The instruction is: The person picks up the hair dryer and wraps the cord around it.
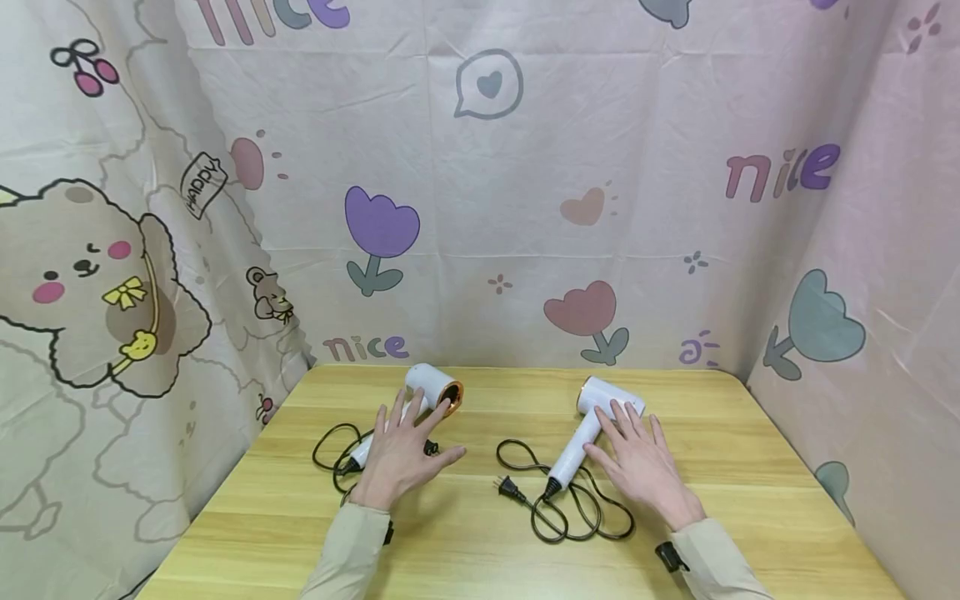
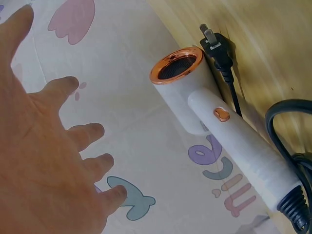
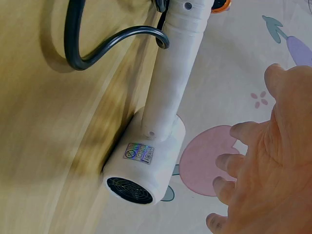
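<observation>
Two white hair dryers lie on the wooden table. My left hand (image 1: pixel 405 458), fingers spread, hovers over the left hair dryer (image 1: pixel 431 383) and hides part of its handle. In the left wrist view this hair dryer (image 2: pixel 248 151) shows a copper-coloured rim and button, with a gap between it and the fingers. Over the right hair dryer (image 1: pixel 573 450) my right hand (image 1: pixel 645 467) is spread too, overlapping its barrel end. The right wrist view shows that hair dryer (image 3: pixel 170 73) with a label and dark grille; the fingers stand apart from it.
A black cord (image 1: pixel 588 529) with a two-pin plug (image 1: pixel 510 487) loops in front of the right hair dryer. Another dark cord (image 1: pixel 322 454) curls beside the left one, its plug (image 2: pixel 217 51) near the barrel. A cartoon-printed cloth (image 1: pixel 480 208) hangs behind and at both sides of the table (image 1: pixel 465 558).
</observation>
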Demonstrator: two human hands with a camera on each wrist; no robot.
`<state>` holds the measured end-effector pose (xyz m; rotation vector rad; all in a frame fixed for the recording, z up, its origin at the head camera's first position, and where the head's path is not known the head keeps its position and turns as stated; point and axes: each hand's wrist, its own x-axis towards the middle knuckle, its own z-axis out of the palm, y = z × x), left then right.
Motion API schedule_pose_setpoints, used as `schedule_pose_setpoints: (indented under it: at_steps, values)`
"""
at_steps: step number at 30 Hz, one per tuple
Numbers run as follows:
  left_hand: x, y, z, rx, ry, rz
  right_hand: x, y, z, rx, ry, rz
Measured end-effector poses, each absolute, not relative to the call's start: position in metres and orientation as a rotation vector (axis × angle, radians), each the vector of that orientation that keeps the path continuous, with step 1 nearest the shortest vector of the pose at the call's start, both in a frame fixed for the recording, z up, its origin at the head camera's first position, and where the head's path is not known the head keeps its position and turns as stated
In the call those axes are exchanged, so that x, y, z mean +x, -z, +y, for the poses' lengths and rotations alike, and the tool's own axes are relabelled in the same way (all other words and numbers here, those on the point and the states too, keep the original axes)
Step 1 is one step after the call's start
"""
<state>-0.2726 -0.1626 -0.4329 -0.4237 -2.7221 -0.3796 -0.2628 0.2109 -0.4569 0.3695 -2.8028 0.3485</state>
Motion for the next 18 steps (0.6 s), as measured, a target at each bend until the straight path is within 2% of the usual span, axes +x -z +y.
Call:
schedule_pose_setpoints:
  at_steps: [18]
  values:
    - [-0.275, 0.4367, -0.1711, -0.365, 0.409, -2.76, -0.2611, 0.456, 0.207, 0.387, -0.374, -2.807]
